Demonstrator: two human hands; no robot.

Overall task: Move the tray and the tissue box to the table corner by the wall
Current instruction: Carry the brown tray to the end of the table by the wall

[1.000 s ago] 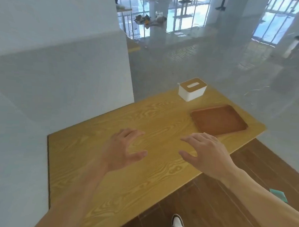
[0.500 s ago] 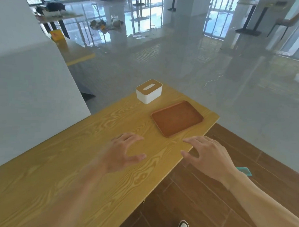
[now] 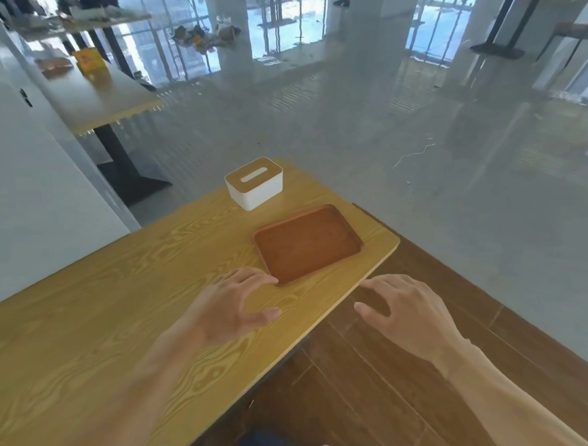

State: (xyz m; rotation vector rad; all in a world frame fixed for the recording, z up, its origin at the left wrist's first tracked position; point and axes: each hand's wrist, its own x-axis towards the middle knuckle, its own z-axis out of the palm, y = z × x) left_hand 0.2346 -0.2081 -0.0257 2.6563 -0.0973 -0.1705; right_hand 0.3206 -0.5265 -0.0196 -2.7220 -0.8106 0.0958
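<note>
While no lettering reads anywhere, the wood-grain table [image 3: 96,315] stands beside a white wall [image 3: 34,194] on glossy grey floor. Near its far end sits the tissue box [image 3: 254,182], the tray [image 3: 307,243] just nearer. Left hand [image 3: 228,307] hovers spread, fingertips at the tray's corner; right hand [image 3: 406,312] spread, empty, off the edge.

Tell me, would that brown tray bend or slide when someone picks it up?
The tray looks like stiff wood, so it probably won't bend. It is flat, shallow and empty, so likely light. On the smooth table it may slide if pushed.
</note>
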